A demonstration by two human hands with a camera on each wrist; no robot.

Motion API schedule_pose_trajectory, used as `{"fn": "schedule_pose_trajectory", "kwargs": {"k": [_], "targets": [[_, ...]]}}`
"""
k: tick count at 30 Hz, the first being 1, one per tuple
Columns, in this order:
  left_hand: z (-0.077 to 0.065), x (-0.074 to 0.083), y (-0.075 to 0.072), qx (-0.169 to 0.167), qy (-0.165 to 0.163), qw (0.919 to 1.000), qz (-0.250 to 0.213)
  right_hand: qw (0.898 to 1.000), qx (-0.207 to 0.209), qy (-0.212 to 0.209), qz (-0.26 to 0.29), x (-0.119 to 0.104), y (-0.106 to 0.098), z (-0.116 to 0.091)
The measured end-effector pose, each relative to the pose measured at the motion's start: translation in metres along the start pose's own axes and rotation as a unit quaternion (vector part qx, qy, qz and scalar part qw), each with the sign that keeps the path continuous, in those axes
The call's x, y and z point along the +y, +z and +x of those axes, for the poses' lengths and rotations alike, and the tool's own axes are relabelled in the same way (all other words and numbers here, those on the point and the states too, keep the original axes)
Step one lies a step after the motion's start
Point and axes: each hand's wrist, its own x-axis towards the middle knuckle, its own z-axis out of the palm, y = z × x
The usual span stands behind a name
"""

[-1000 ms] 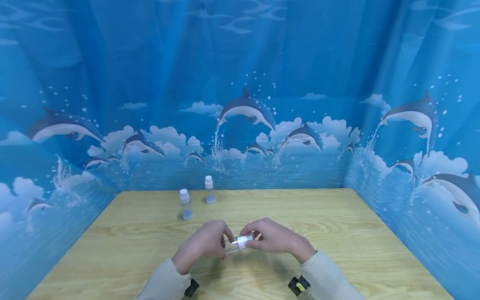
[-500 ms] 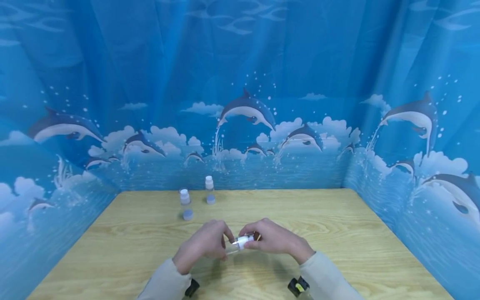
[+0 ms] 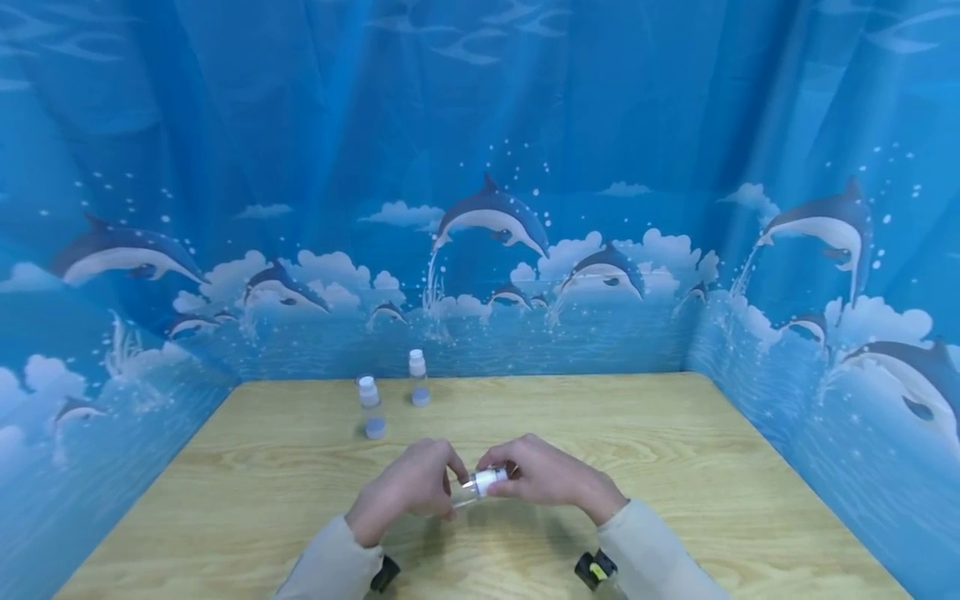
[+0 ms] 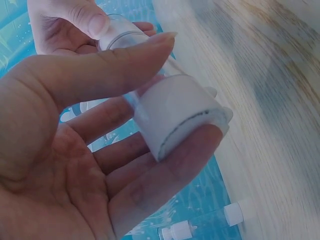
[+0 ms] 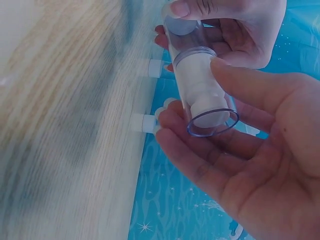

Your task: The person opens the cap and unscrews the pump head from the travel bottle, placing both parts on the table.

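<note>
Both hands hold a small clear bottle (image 3: 487,482) with a white top, tilted sideways over the wooden table. My left hand (image 3: 416,481) has its thumb and index finger on the bottle's bottom end, where a white base (image 4: 172,110) shows in the left wrist view. Toward the opposite end, my right hand (image 3: 547,473) grips the clear cover (image 5: 187,92) between thumb and curled fingers. Inside that cover sits the white head (image 5: 202,82), and the cover's round rim faces the right wrist camera.
Two similar bottles with white tops stand toward the back left of the table (image 3: 675,467): a nearer bottle (image 3: 371,408) and a farther bottle (image 3: 418,380). Behind and at both sides hangs a blue dolphin-print curtain (image 3: 480,125).
Hardly anything differs. The right hand has shifted very slightly left along with the bottle's top end; the left hand keeps its hold in the same place.
</note>
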Motion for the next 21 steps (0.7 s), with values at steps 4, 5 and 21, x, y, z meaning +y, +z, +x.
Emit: {"fn": "schedule_pose_trajectory", "kwargs": {"k": [4, 5, 21], "targets": [[0.0010, -0.0004, 0.0010, 0.003, 0.002, 1.0000, -0.001, 1.000, -0.001, 0.000, -0.003, 0.0004, -0.0001, -0.0002], [0.0012, -0.0004, 0.0011, 0.003, 0.001, 1.0000, -0.001, 1.000, -0.002, 0.000, -0.004, 0.0005, 0.0000, -0.0003], [0.0014, -0.0013, 0.0017, -0.002, -0.003, 1.0000, -0.002, 1.000, -0.001, 0.008, -0.007, -0.0005, 0.0004, -0.0020]]}}
